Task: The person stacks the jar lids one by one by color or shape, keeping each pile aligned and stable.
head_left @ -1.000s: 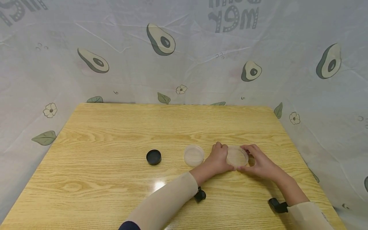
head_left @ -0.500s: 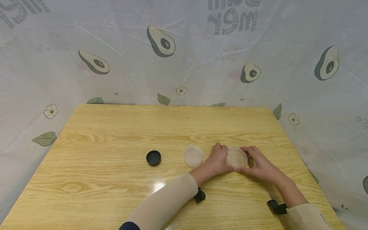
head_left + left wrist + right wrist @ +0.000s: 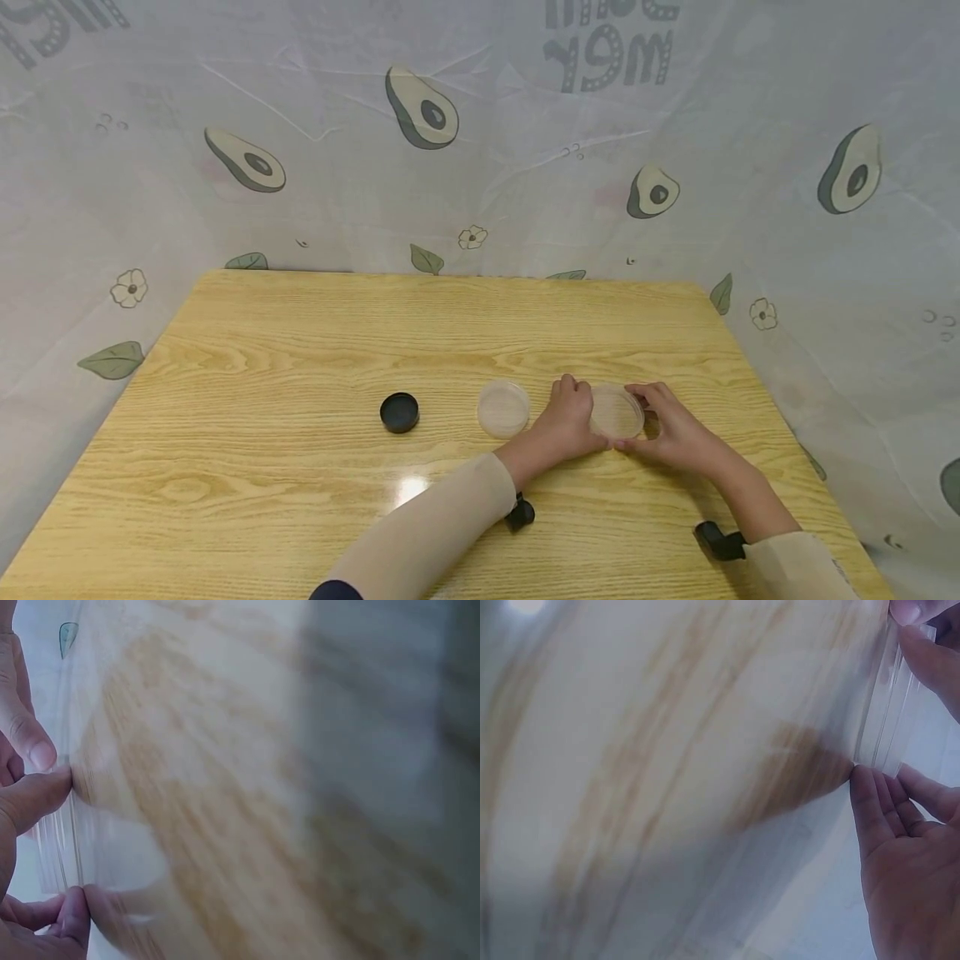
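A clear, shallow round dish with a ridged rim, resembling a petri dish [image 3: 617, 412], lies at the right of the table between both hands. My left hand [image 3: 564, 421] grips its left side, and the fingers cover part of that edge. From the right, my right hand [image 3: 675, 429] pinches the rim between thumb and fingers. Both thumbs nearly meet at the near edge. In the left wrist view, the dish's side wall [image 3: 64, 847] shows edge-on by the fingertips. The right wrist view has the same ridged wall [image 3: 885, 705] between the hands.
A second clear round dish [image 3: 503, 408] rests just left of my left hand. Farther left sits a small black round cap or shallow container [image 3: 399, 412]. The wooden table [image 3: 300, 333] meets a curtain [image 3: 525, 150] printed with avocados. Black devices are at both wrists.
Both hands keep hold of the clear dish in nearly the same place. Only a slight shift of the head view shows. The other dish and the black item stay where they were.
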Demonstrator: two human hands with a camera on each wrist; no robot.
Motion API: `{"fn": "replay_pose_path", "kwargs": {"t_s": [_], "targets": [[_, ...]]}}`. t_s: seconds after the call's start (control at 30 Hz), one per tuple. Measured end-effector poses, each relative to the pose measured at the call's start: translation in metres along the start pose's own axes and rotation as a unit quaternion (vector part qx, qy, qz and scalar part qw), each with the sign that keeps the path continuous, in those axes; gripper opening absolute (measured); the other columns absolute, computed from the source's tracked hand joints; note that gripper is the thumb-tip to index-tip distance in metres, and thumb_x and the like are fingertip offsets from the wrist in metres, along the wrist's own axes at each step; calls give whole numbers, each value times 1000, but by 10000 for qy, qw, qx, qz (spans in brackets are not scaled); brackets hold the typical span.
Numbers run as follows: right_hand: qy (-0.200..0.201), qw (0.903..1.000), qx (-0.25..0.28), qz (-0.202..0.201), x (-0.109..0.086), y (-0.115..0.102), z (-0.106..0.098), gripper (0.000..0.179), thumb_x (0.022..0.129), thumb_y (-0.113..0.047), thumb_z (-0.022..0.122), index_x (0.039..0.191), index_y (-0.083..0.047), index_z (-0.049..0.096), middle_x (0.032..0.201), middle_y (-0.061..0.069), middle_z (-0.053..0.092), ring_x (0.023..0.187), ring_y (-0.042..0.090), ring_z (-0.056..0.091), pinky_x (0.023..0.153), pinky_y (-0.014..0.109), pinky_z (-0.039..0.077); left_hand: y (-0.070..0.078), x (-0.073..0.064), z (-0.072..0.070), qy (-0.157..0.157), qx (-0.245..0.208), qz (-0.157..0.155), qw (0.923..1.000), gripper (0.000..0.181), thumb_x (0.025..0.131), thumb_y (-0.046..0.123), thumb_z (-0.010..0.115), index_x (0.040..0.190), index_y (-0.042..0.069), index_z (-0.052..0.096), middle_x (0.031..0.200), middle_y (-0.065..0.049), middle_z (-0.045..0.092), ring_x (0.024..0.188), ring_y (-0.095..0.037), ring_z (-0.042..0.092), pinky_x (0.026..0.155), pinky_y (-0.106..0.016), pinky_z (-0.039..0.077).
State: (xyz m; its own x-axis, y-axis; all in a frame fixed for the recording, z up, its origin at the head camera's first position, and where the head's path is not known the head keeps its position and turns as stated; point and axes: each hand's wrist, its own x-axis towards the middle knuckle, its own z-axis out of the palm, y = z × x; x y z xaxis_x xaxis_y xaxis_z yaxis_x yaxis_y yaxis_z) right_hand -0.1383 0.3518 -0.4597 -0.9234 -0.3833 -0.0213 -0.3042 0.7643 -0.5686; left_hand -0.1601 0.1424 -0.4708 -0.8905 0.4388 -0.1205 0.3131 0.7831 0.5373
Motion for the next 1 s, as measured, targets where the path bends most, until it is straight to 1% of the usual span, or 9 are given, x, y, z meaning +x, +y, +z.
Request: {"fn": "replay_pose_path", "kwargs": {"t_s": [0.27, 0.43, 0.63, 0.7, 0.77, 0.8, 0.87, 0.93, 1.0], "targets": [[17, 9999, -137, -20, 1, 1, 1, 84, 86, -27, 88, 146, 13, 45, 130, 23, 51, 119, 39, 60, 101, 53, 53, 5, -5, 2, 129, 157, -111, 9997, 80, 82, 46, 89, 138, 1, 55, 125, -8, 49, 116, -16, 45, 94, -17, 51], [15, 10000, -14, -30, 1, 2, 2, 85, 87, -26, 88, 147, 14, 43, 131, 24, 50, 120, 40, 59, 102, 53, 53, 6, -6, 4, 156, 265, -142, 9994, 82, 81, 44, 90, 140, 1, 53, 127, -9, 48, 117, -16, 43, 95, -17, 50], [98, 9999, 27, -119, 3, 3, 5, 87, 85, -22, 90, 148, 15, 41, 130, 25, 50, 121, 39, 57, 102, 51, 54, 6, -8, -1, 314, 308, -153, 9989, 90, 80, 45, 91, 146, 1, 49, 132, -10, 48, 120, -17, 44, 94, -17, 51], [130, 9998, 15, -137, 3, 2, 5, 89, 84, -21, 90, 149, 15, 40, 130, 24, 50, 121, 38, 56, 102, 51, 54, 6, -9, -6, 389, 234, -73, 9989, 90, 81, 46, 90, 147, 2, 48, 133, -9, 48, 121, -17, 43, 94, -16, 51], [172, 9997, 27, -182, 2, 1, 3, 91, 85, -20, 89, 151, 14, 37, 131, 24, 49, 122, 39, 55, 103, 53, 53, 8, -11, -13, 436, 5, 33, 9990, 91, 83, 47, 88, 150, 3, 46, 137, -9, 47, 125, -17, 43, 91, -15, 51], [187, 9996, 72, -204, 2, 1, 2, 91, 86, -19, 88, 152, 14, 36, 132, 26, 47, 124, 41, 54, 103, 57, 51, 9, -12, -19, 479, -79, 98, 9988, 92, 84, 48, 87, 153, 4, 45, 140, -10, 47, 127, -18, 43, 92, -16, 51], [200, 9996, 111, -171, 1, 0, -1, 88, 90, -20, 84, 155, 12, 33, 137, 27, 44, 127, 43, 50, 105, 62, 48, 11, -14, -32, 581, -217, 251, 9978, 91, 87, 51, 82, 156, 6, 42, 146, -10, 46, 133, -19, 43, 92, -16, 52], [267, 9994, 125, -165, 0, 1, -6, 84, 95, -21, 79, 157, 9, 32, 144, 29, 40, 131, 48, 46, 104, 69, 45, 14, -16, -49, 685, -270, 375, 9966, 89, 90, 53, 78, 159, 9, 41, 151, -10, 44, 137, -21, 43, 93, -19, 54], [340, 9993, 116, -106, -1, 1, -11, 79, 99, -23, 74, 159, 4, 32, 152, 30, 35, 136, 51, 40, 103, 75, 40, 15, -18, -67, 837, -157, 520, 9950, 85, 93, 56, 74, 158, 12, 42, 153, -10, 44, 138, -22, 44, 96, -23, 55]]}}
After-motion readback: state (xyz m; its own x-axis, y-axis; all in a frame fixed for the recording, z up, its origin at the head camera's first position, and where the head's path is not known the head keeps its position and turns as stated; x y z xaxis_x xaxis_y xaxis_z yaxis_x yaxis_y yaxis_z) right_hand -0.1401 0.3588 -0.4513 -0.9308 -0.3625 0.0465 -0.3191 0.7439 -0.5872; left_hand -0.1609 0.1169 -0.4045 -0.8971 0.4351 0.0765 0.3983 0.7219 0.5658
